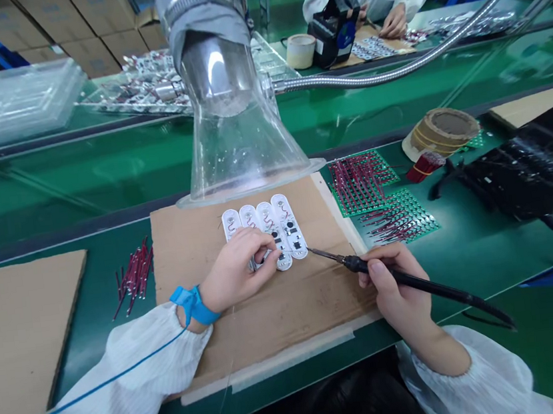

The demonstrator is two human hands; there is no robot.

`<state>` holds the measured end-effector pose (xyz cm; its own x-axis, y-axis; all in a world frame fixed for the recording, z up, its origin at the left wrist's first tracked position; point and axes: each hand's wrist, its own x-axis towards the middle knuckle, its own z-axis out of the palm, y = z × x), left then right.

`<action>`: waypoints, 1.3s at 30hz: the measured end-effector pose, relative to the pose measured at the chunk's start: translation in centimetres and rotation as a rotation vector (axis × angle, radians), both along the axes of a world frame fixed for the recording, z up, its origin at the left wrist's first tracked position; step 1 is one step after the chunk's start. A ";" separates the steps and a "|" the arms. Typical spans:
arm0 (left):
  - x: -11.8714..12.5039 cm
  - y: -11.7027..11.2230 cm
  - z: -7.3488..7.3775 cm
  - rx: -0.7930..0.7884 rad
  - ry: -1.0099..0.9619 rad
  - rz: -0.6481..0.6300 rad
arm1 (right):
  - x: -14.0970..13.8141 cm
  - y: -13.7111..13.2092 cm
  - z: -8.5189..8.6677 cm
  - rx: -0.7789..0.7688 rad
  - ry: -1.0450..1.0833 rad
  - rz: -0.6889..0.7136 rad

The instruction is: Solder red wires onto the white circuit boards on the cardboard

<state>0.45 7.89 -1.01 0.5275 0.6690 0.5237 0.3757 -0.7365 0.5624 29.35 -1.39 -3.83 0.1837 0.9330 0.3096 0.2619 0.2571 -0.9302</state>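
Note:
My right hand grips a soldering iron by its black handle. The iron's tip lies close to the lower end of the rightmost white circuit board. Several of these long, round-ended boards lie side by side on a cardboard sheet, with red wires at their upper ends. Over the boards on the left is my left hand, thumb and forefinger pinched together. A thin strand of solder wire trails below that hand, which partly hides the boards. A blue wrist strap circles my left wrist.
A clear fume hood hangs just above the boards. Red wires lie left; green boards with wires, a tape roll and a black device stand right. Across the bench, a co-worker's hand handles boards.

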 end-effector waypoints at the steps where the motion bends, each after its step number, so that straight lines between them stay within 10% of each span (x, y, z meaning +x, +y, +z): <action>1: 0.0 0.0 0.0 -0.001 -0.001 0.003 | 0.0 0.0 0.0 -0.004 -0.003 0.005; 39: -0.3 0.1 -0.2 -0.020 0.050 0.001 | 0.0 0.1 0.3 -0.027 -0.070 0.095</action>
<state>0.19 8.00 -1.18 0.5516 0.6795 0.4837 0.4044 -0.7251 0.5575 29.39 -1.29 -3.53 0.0728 0.9534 0.2928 0.3016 0.2588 -0.9176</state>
